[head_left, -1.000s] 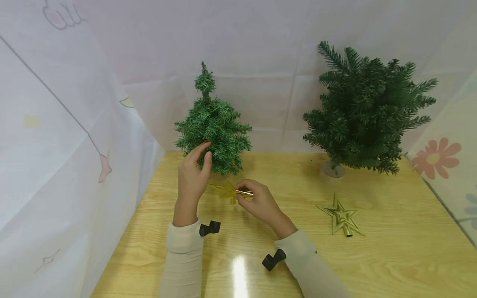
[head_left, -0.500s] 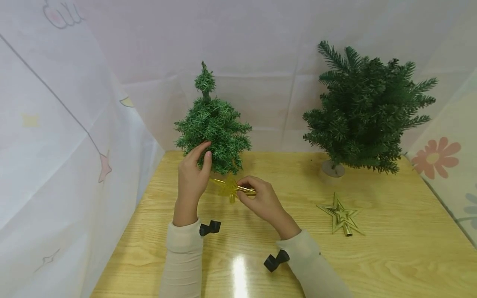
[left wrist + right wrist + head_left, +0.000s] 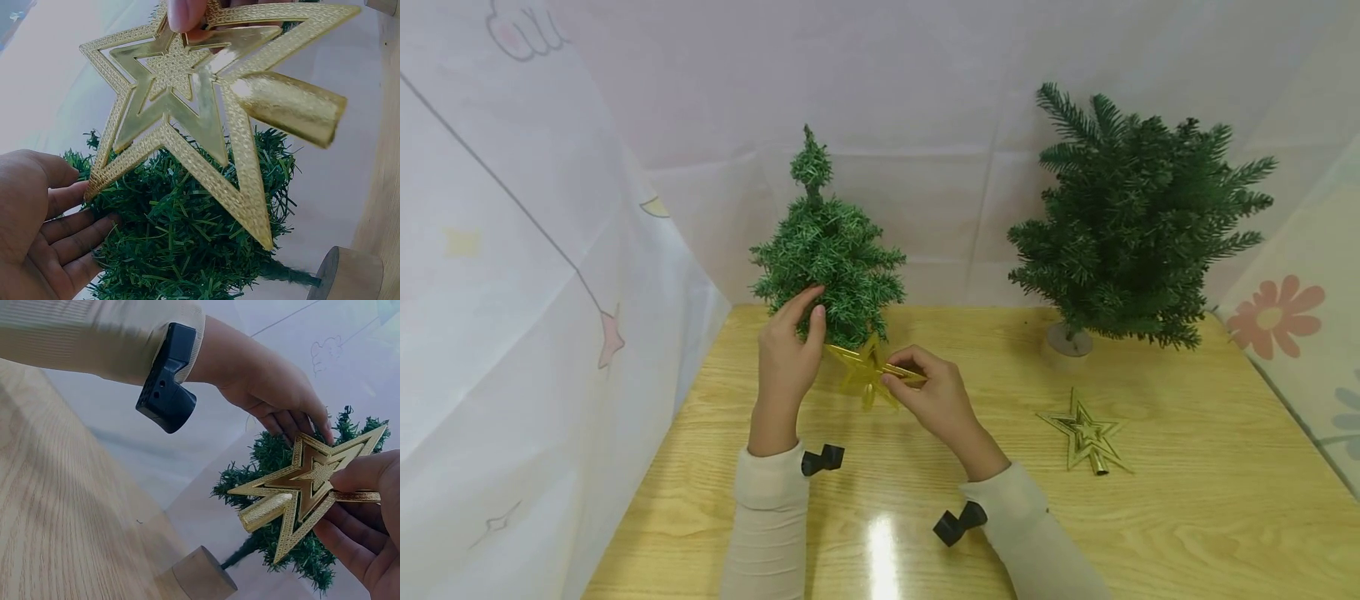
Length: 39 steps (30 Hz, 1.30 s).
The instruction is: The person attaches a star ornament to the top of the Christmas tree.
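A gold star tree topper [image 3: 871, 367] is pinched at one of its points by my right hand [image 3: 942, 398], in front of the smaller green artificial tree [image 3: 838, 246]. The right wrist view shows the thumb on the star's face and its hollow socket [image 3: 267, 511] slanting down to the left. My left hand [image 3: 786, 354] rests against the tree's lower left branches, fingers loosely extended; in the left wrist view some fingertips [image 3: 87, 240] go out of sight in the foliage. One star point overlaps those fingers there; whether they touch is unclear.
A larger, darker artificial tree [image 3: 1138, 225] stands at the back right on a round wooden base [image 3: 1067, 346]. A second gold star topper [image 3: 1086, 433] lies on the wooden table [image 3: 1210, 492] in front of it. Pale printed cloth [image 3: 917, 100] hangs behind and on both sides.
My right hand has risen slightly and shifted a little to the right with the star topper, turning the star's face more into view. The left hand keeps its place at the tree.
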Each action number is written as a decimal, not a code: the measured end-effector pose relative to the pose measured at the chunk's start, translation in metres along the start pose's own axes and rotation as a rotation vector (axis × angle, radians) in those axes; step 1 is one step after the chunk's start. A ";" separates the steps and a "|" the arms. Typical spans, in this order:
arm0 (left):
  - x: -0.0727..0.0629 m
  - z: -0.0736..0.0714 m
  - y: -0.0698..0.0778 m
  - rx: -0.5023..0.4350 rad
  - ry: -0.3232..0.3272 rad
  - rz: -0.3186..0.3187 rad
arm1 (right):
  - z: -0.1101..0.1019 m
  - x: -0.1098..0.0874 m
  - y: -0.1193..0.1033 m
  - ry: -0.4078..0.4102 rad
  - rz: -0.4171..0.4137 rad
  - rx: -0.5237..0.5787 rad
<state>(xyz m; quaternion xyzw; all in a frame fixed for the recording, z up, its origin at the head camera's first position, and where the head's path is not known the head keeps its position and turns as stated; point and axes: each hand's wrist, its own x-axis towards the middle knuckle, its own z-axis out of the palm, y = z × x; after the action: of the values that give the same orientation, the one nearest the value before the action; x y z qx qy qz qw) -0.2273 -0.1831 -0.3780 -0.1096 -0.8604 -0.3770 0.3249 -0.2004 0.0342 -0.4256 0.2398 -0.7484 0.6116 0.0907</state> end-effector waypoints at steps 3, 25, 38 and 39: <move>0.000 0.000 0.000 -0.005 -0.005 -0.004 | 0.000 0.000 -0.003 0.037 0.000 -0.008; -0.001 -0.002 0.001 -0.013 0.017 0.009 | -0.011 -0.004 -0.055 0.137 -0.039 0.073; 0.000 -0.001 -0.001 0.013 0.015 0.012 | -0.013 -0.004 -0.052 0.174 -0.064 0.082; 0.000 -0.001 -0.001 0.014 0.016 0.013 | -0.014 -0.005 -0.053 0.177 -0.062 0.081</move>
<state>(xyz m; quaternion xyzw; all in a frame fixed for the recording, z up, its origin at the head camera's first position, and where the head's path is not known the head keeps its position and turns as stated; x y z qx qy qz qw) -0.2273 -0.1842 -0.3785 -0.1098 -0.8596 -0.3699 0.3350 -0.1737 0.0412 -0.3781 0.2111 -0.7045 0.6570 0.1657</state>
